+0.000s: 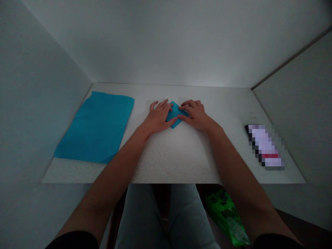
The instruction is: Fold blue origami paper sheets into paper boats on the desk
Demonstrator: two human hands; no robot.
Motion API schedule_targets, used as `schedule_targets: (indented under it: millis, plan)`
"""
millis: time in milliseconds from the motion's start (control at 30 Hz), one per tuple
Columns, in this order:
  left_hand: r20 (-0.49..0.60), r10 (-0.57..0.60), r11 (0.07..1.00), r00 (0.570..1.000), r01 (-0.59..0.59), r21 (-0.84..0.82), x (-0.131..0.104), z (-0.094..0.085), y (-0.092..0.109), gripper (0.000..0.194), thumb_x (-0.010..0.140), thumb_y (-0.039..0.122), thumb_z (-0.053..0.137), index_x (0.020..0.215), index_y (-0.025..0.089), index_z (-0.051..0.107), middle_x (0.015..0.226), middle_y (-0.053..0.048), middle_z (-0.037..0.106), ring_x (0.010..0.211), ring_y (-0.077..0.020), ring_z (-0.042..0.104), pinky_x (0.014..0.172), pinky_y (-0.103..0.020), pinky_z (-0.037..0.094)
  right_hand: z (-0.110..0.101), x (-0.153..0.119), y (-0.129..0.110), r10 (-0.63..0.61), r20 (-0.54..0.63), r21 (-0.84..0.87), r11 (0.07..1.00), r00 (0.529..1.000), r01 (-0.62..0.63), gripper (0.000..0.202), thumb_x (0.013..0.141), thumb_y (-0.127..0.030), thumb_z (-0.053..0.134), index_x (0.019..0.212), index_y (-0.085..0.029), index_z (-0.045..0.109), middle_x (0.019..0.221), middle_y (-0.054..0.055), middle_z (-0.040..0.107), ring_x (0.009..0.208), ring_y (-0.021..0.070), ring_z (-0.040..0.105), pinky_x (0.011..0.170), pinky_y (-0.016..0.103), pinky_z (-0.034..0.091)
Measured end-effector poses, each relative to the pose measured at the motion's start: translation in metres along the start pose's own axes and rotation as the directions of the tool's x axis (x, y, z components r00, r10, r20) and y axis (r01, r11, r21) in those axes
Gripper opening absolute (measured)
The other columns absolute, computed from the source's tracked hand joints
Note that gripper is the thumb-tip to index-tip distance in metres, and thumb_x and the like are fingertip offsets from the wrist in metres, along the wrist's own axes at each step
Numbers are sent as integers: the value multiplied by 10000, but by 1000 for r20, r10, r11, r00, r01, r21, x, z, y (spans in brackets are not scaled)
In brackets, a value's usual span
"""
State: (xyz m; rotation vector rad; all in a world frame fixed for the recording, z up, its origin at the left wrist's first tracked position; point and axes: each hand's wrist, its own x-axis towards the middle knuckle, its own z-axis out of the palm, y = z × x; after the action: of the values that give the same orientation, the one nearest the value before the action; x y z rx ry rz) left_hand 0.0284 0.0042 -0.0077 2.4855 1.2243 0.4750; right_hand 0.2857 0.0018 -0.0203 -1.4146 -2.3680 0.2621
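A small piece of blue paper (174, 111), folded into a diamond shape, lies on the white table between my hands. My left hand (160, 116) holds its left side, the forefinger near the top corner and the thumb along the lower edge. From the other side, my right hand (194, 113) grips the paper with bent fingers and thumb. The two thumb tips nearly meet at the middle of the paper. Parts of its left and right corners are hidden under my fingers.
A large blue sheet (97, 126) lies on the left of the table (171, 155), partly under my left forearm. A blurred-out phone (264, 145) is at the right. Walls enclose the back and sides. Below the table's front edge, a green bag (228, 218) stands beside my legs.
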Motion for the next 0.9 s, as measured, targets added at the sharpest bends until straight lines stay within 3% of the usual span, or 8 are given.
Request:
schedule_targets:
  millis: [67, 167, 300, 467, 633, 767, 900]
  plan:
    - [29, 41, 999, 999, -41, 13, 0, 0, 0, 532, 1071, 487, 617, 1522, 205, 615, 1717, -167, 567, 1714, -356, 358, 1412, -612, 129, -1, 0, 0, -8, 2, -21, 1000, 1000, 8, 478, 1064, -612, 622, 1362, -269, 768, 1477, 181, 662, 1320, 440, 530, 1119, 666, 448]
    - [87, 59, 997, 994, -63, 47, -1, 1, 1, 769, 1048, 610, 643, 1685, 209, 484, 1814, -154, 441, 1753, -372, 258, 1418, -638, 78, -1, 0, -1, -1, 18, -47, 999, 1000, 2, 506, 1058, -610, 638, 1425, -280, 750, 1505, 176, 643, 1336, 446, 511, 1115, 653, 448]
    - [122, -11, 995, 992, -1, 101, -1, 1, 3, 1018, 996, 780, 631, 1789, 205, 355, 1875, -138, 307, 1761, -414, 206, 1415, -672, 41, -1, -1, -3, 36, 62, -55, 998, 997, -32, 620, 1038, -648, 659, 1577, -341, 674, 1571, 169, 593, 1356, 469, 483, 1106, 679, 449]
    - [106, -56, 992, 993, 44, 116, -1, -2, 2, 1195, 877, 899, 687, 1799, 216, 351, 1878, -146, 298, 1747, -459, 219, 1412, -673, 34, -7, -4, 0, 6, 81, -15, 1000, 997, -5, 697, 1008, -699, 686, 1620, -368, 644, 1582, 172, 584, 1366, 479, 489, 1126, 704, 435]
    - [173, 58, 996, 983, -70, 64, -3, -7, -11, 1408, 705, 924, 830, 1796, 178, 344, 1878, -214, 262, 1751, -483, 180, 1406, -648, 59, -19, -5, 4, -60, 109, 65, 996, 992, 53, 808, 848, -739, 873, 1552, -377, 716, 1482, 156, 656, 1336, 470, 565, 1158, 709, 405]
    - [150, 90, 996, 985, -93, 13, -4, -11, -16, 1314, 680, 851, 905, 1730, 186, 480, 1837, -229, 361, 1702, -472, 316, 1389, -619, 151, -26, -3, 7, -103, 100, 154, 984, 990, 87, 580, 905, -666, 853, 1374, -324, 834, 1347, 142, 732, 1258, 404, 664, 1123, 614, 445]
    - [95, 63, 997, 993, -59, -49, -2, -18, -20, 913, 843, 744, 847, 1573, 223, 670, 1725, -183, 558, 1603, -416, 492, 1348, -611, 260, -27, 1, 10, -120, 68, 275, 956, 990, 97, 341, 1041, -548, 697, 1108, -278, 893, 1175, 106, 770, 905, 247, 715, 916, 453, 528]
